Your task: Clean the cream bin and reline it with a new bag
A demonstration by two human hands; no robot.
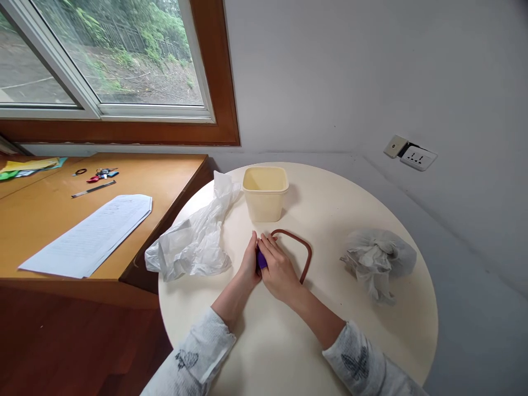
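Note:
Between my two hands, over the middle of the round table, sits a small purple lump, mostly hidden by the fingers. My left hand cups it from the left side. Across its right side and top, my right hand presses with fingers together. A thin brown bent strip lies on the table just beyond and to the right of my right hand; part of it is hidden behind that hand. Behind the hands stands an upright cream plastic bin.
A crumpled white plastic bag lies left of the hands. On the right is a knotted, translucent bag. The wooden desk at left holds papers, a pen and keys. A wall with sockets borders the right.

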